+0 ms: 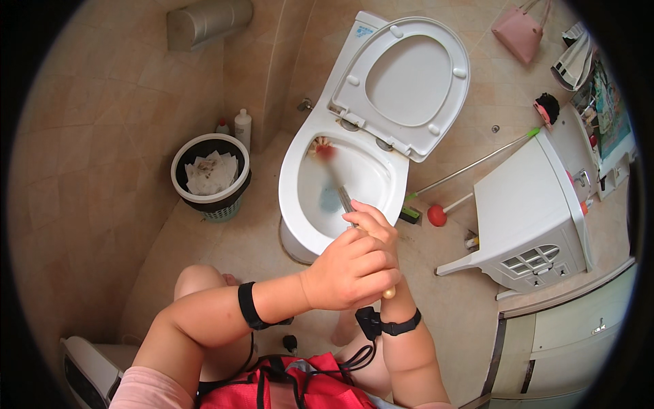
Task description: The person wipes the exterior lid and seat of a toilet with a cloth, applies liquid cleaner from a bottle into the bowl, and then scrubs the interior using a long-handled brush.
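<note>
My left hand [350, 268] is closed around the lower handle of a toilet brush, and a round cream-coloured tip pokes out below its fingers. Just above it, my right hand [375, 225] grips the same handle, partly hidden behind the left. The grey shaft [345, 198] slants up and away into the toilet bowl [292, 186]. Against the bowl's upper left inner wall, under the rim, rests the blurred red brush head [325, 152] with splayed, stained bristles. Bluish water [331, 198] lies at the bottom. The seat and lid [352, 99] are raised against the tank.
Left of the toilet stands a waste bin [176, 179] holding used paper, with a white bottle [243, 128] behind it. To the right are a red plunger [437, 216], a long-handled tool [472, 164] and a white vanity cabinet [526, 204]. A metal paper holder [209, 23] hangs on the wall.
</note>
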A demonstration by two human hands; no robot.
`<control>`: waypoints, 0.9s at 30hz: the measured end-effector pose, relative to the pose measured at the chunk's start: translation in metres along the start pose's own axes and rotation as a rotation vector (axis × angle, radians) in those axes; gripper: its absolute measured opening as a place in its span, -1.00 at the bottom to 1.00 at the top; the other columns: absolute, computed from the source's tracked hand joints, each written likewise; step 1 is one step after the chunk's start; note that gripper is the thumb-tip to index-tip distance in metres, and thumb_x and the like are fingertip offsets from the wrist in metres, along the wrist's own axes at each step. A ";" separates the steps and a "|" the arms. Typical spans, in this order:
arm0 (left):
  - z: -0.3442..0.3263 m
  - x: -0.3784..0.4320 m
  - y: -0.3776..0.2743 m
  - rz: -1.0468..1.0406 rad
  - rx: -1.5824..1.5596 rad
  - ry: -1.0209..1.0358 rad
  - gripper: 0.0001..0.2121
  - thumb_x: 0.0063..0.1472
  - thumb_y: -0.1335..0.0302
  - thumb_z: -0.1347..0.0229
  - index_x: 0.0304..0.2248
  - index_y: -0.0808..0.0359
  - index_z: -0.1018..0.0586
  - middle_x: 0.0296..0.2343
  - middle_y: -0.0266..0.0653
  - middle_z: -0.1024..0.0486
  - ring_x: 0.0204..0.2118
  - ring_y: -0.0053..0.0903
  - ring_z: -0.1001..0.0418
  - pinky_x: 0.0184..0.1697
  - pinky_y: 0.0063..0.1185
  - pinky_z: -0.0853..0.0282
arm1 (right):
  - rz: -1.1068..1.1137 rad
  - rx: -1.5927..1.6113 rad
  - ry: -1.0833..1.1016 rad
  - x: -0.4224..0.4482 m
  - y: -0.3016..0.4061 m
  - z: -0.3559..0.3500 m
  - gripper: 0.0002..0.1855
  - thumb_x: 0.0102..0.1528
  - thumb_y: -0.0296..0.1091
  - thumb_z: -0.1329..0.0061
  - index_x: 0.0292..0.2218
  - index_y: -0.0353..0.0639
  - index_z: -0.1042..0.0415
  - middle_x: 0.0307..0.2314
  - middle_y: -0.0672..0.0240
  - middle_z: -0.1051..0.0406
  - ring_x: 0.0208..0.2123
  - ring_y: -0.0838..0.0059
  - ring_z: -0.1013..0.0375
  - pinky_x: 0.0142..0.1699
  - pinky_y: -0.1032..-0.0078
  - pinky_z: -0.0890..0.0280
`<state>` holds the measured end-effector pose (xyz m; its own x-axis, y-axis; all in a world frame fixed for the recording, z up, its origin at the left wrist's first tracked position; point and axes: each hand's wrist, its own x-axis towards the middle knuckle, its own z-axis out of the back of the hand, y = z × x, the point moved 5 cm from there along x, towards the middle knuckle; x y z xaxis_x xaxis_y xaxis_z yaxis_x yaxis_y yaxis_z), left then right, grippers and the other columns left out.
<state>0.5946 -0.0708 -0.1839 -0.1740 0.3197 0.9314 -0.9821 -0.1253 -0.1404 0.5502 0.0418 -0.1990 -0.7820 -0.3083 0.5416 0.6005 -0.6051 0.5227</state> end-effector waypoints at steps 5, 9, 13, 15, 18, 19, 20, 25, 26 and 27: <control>-0.003 0.000 0.007 0.059 -0.023 0.063 -0.77 0.14 0.27 -0.25 -0.28 0.20 -0.57 -0.27 -0.38 -0.52 -0.21 -0.39 -0.45 -0.20 -0.41 -0.27 | -0.032 -0.048 -0.106 0.000 -0.015 0.001 -0.70 0.08 -0.37 -0.01 -0.16 -0.31 -0.51 -0.08 -0.15 -0.46 -0.22 -0.07 -0.55 -0.17 0.30 -0.47; 0.008 0.006 0.011 0.123 -0.082 0.023 -0.75 0.18 0.24 -0.23 -0.28 0.23 -0.55 -0.21 -0.32 -0.55 -0.13 -0.34 -0.49 -0.14 -0.41 -0.31 | 0.010 -0.121 -0.243 -0.003 -0.013 0.008 -0.74 0.07 -0.36 -0.03 -0.19 -0.23 -0.52 -0.14 -0.10 -0.50 -0.33 -0.06 -0.57 -0.28 0.31 -0.47; 0.012 0.003 0.013 0.096 -0.144 0.009 -0.75 0.20 0.23 -0.22 -0.30 0.24 -0.55 -0.19 -0.29 -0.56 -0.11 -0.31 -0.50 -0.11 -0.39 -0.31 | -0.009 -0.295 -0.257 -0.011 -0.012 0.008 -0.75 0.04 -0.40 -0.08 -0.20 -0.21 -0.52 -0.18 -0.03 -0.50 -0.35 -0.01 -0.58 -0.31 0.32 -0.47; 0.009 0.001 0.016 0.089 -0.128 0.007 -0.76 0.20 0.23 -0.21 -0.30 0.23 -0.55 -0.20 -0.30 -0.55 -0.14 -0.33 -0.50 -0.11 -0.38 -0.29 | 0.085 -0.194 -0.227 -0.003 -0.020 -0.001 -0.76 0.05 -0.44 -0.06 -0.20 -0.22 -0.52 -0.17 -0.03 -0.49 -0.32 0.00 -0.58 -0.29 0.33 -0.47; 0.003 -0.007 0.005 0.076 -0.007 0.074 -0.77 0.21 0.23 -0.21 -0.30 0.21 -0.55 -0.23 -0.32 -0.53 -0.16 -0.36 -0.49 -0.10 -0.36 -0.24 | 0.127 -0.050 -0.131 0.000 -0.021 -0.014 -0.78 0.05 -0.50 -0.05 -0.21 -0.24 -0.53 -0.15 -0.04 -0.47 -0.27 0.01 -0.58 -0.27 0.32 -0.48; 0.001 -0.006 0.004 0.083 -0.020 0.076 -0.77 0.21 0.23 -0.20 -0.29 0.21 -0.55 -0.24 -0.32 -0.52 -0.17 -0.36 -0.48 -0.10 -0.37 -0.23 | 0.097 -0.013 -0.114 0.000 -0.019 -0.013 -0.80 0.05 -0.50 -0.04 -0.23 -0.24 -0.53 -0.15 -0.03 -0.48 -0.25 0.01 -0.58 -0.26 0.32 -0.48; 0.000 -0.004 0.003 0.089 -0.034 0.078 -0.77 0.22 0.22 -0.20 -0.29 0.20 -0.55 -0.25 -0.33 -0.51 -0.17 -0.37 -0.48 -0.10 -0.37 -0.22 | 0.066 0.020 -0.099 0.001 -0.016 -0.011 -0.81 0.06 -0.51 -0.04 -0.24 -0.24 -0.54 -0.16 -0.02 -0.48 -0.23 0.01 -0.57 -0.26 0.33 -0.48; 0.006 0.007 0.013 0.124 -0.169 0.029 -0.74 0.27 0.19 -0.15 -0.26 0.23 -0.55 -0.20 -0.28 -0.54 -0.14 -0.32 -0.50 -0.05 -0.37 -0.27 | 0.000 -0.142 -0.315 -0.003 -0.010 0.007 -0.80 0.05 -0.45 -0.05 -0.23 -0.20 -0.52 -0.23 0.12 -0.50 -0.39 0.04 -0.57 -0.34 0.30 -0.47; 0.011 0.009 0.011 0.124 -0.215 0.028 -0.75 0.26 0.21 -0.14 -0.27 0.24 -0.54 -0.19 -0.25 -0.55 -0.13 -0.29 -0.52 -0.04 -0.37 -0.30 | -0.045 -0.202 -0.319 -0.008 -0.004 0.011 -0.80 0.05 -0.44 -0.05 -0.23 -0.19 -0.51 -0.24 0.13 -0.49 -0.41 0.04 -0.56 -0.35 0.29 -0.47; 0.011 0.008 0.012 0.112 -0.206 0.035 -0.75 0.26 0.22 -0.13 -0.28 0.24 -0.54 -0.19 -0.25 -0.55 -0.14 -0.30 -0.52 -0.05 -0.37 -0.30 | -0.090 -0.264 -0.318 -0.010 -0.001 0.014 -0.80 0.05 -0.44 -0.05 -0.23 -0.19 -0.51 -0.25 0.13 -0.49 -0.43 0.03 -0.56 -0.36 0.27 -0.46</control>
<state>0.5825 -0.0795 -0.1743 -0.2812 0.3472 0.8946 -0.9500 0.0312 -0.3108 0.5600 0.0558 -0.1954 -0.7139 -0.0287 0.6997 0.4368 -0.7992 0.4128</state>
